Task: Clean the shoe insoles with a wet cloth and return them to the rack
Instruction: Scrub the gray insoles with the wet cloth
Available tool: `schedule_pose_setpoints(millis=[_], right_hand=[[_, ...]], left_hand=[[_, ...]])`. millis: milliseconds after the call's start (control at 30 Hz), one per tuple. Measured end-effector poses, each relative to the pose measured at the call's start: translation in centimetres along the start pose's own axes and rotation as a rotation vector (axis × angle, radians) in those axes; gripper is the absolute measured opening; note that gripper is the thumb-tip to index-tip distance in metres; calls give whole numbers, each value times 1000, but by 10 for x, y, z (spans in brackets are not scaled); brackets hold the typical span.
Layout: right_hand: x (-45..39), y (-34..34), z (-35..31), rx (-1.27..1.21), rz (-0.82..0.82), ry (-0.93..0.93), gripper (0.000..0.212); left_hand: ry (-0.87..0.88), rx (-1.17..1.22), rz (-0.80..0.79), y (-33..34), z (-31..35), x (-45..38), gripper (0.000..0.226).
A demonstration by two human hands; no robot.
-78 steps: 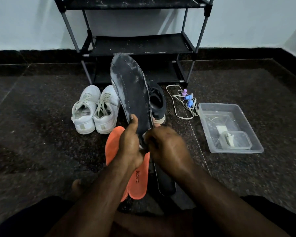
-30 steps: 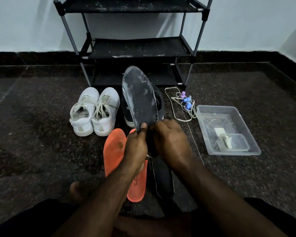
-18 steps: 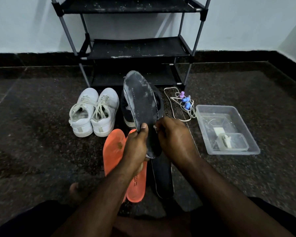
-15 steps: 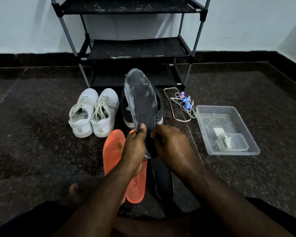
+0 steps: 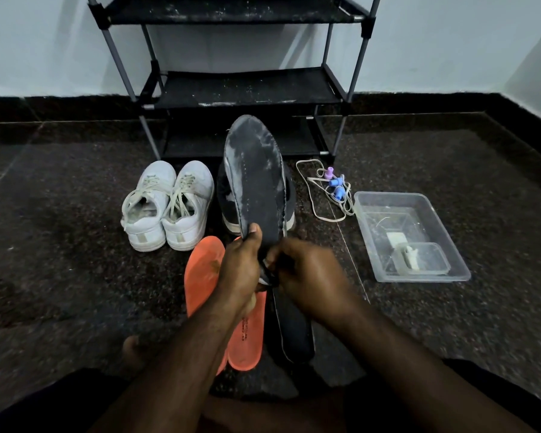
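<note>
Right hand (image 5: 310,273) lower (dark insole (image 5: 256,182) upright)

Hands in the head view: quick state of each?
Left hand: grips the heel end of the upright dusty dark grey insole.
Right hand: curled at the insole's heel; its contents cannot be told.

A dark speckled stone floor (image 5: 75,276) fills the frame and meets a pale wall (image 5: 450,42) at 12 o'clock along a dark skirting band (image 5: 60,104). At 10 o'clock from centre a pair of white lace-up sneakers (image 5: 167,206) stands side by side, toes toward the wall. At 2 o'clock lies a looped whitish cord (image 5: 320,198) bearing purple and blue clips (image 5: 334,183). At 3 o'clock, just beside the cord, sits a clear plastic tub (image 5: 450,232); inside it are a smaller clear container (image 5: 431,259) and a small white object (image 5: 408,256).
</note>
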State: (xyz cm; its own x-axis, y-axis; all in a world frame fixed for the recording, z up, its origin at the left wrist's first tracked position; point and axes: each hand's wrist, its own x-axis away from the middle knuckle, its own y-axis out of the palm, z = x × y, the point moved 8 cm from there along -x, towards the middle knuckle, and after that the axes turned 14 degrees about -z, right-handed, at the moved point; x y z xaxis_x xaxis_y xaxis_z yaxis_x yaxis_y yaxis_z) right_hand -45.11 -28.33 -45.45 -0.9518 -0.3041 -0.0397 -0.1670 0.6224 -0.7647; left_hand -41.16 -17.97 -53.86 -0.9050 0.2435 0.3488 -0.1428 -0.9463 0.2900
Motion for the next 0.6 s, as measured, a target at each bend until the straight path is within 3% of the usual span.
schedule_pose_setpoints(millis=[133,267,367,467,533,600], right_hand=[[-6,-27,29,-663,47,94,27],[-8,-28,32,-840,57,64,19],[-9,-13,30,-975,-33,74,20],[-11,-17,26,-715,-48,44,31],[-9,-26,26,-322,23,65,21],[-7,-29,19,-101,68,56,14]], left_hand=[[-7,39,25,-5,-1,-4,45],[1,17,4,2,-2,-2,58],[12,9,-6,2,-1,-2,50],[3,15,-29,4,0,0,46],[8,9,-28,4,0,-2,46],[21,7,-23,5,-1,-2,44]])
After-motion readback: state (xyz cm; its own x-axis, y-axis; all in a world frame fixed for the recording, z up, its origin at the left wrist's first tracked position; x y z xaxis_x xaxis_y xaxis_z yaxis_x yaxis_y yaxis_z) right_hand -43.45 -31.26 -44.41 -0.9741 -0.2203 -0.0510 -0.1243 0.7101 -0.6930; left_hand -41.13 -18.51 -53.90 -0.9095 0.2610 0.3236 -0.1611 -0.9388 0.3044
